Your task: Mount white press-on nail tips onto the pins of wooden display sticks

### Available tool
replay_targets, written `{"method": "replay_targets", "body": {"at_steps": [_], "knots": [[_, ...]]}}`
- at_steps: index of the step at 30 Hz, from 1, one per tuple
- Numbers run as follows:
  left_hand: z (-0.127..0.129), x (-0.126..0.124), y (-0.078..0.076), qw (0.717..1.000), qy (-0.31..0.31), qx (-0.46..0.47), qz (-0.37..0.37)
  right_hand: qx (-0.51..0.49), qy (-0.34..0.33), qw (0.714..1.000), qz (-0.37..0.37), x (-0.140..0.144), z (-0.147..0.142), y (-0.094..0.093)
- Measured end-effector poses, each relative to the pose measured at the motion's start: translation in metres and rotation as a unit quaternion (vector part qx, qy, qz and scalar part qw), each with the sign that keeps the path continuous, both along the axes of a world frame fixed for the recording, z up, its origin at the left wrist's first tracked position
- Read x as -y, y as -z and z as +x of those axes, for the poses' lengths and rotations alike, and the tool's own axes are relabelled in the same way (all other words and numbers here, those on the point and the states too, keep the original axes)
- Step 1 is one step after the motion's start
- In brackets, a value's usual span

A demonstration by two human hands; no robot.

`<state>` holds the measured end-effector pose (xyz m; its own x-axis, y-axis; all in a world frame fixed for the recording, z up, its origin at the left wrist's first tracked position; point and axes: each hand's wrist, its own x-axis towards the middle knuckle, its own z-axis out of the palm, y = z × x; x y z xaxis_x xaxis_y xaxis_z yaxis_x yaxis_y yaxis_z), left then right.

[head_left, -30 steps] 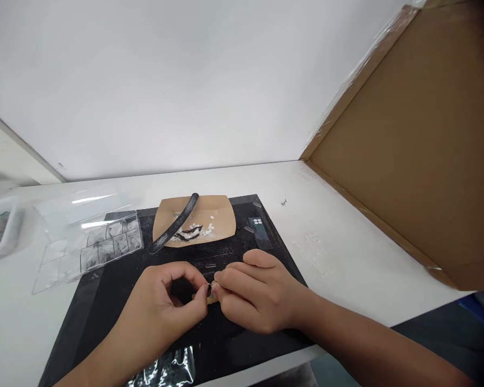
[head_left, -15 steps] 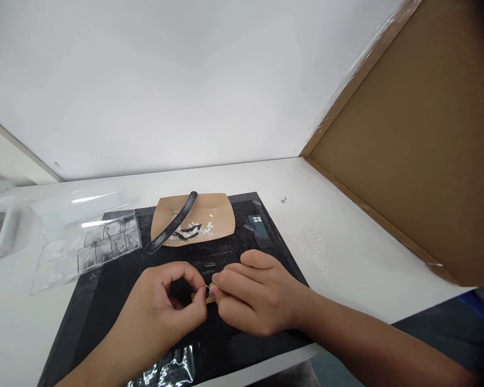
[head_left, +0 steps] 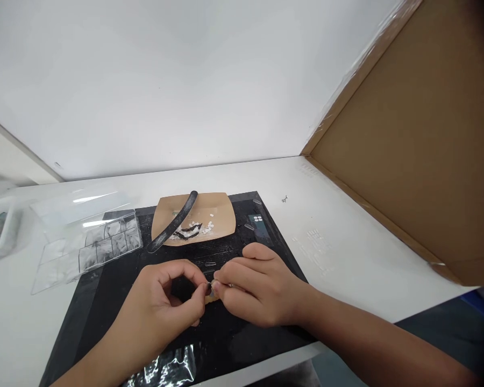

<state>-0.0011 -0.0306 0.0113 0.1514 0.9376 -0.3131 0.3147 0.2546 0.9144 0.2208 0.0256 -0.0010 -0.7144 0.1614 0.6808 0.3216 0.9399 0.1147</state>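
Note:
My left hand (head_left: 165, 298) is closed, thumb and forefinger pinched at a small dark piece (head_left: 208, 288) over the black mat (head_left: 226, 344). Right beside it, my right hand (head_left: 260, 287) is closed too, its fingertips pinched at the same spot. A tan, partly see-through bit (head_left: 212, 299) shows under the fingertips; most of it is hidden, and I cannot tell its kind. Just beyond the hands lies a small clear strip (head_left: 210, 264) on the mat.
Behind the hands, a brown paper tray (head_left: 220, 207) holds white bits and dark scraps. A curved black nail file (head_left: 179, 220) leans across it. An open clear compartment box (head_left: 105, 247) stands left. A white tub (head_left: 10, 231) is farther left; a cardboard panel (head_left: 407, 134) rises right.
Both pinching hands have shifted very slightly, the right one a little up and to the right. A bit more of the tan piece shows between the fingertips.

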Motion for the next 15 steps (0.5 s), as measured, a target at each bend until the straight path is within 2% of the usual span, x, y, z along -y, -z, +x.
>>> {"method": "replay_targets", "body": {"at_steps": [5,9,15], "knots": [[-0.0027,-0.0041,-0.006,0.996,0.021,0.083,-0.023,-0.04,-0.015,0.998,-0.042,-0.0036,0.0033,0.0015],[-0.0062,-0.0065,-0.0042,0.987,0.033,0.151,-0.049,-0.071,-0.024,0.993,-0.09,-0.0062,0.0041,0.0027],[-0.009,-0.006,0.0021,0.982,0.029,0.174,-0.067,-0.095,-0.029,0.986,-0.135,-0.0081,0.0014,0.0033]]}}
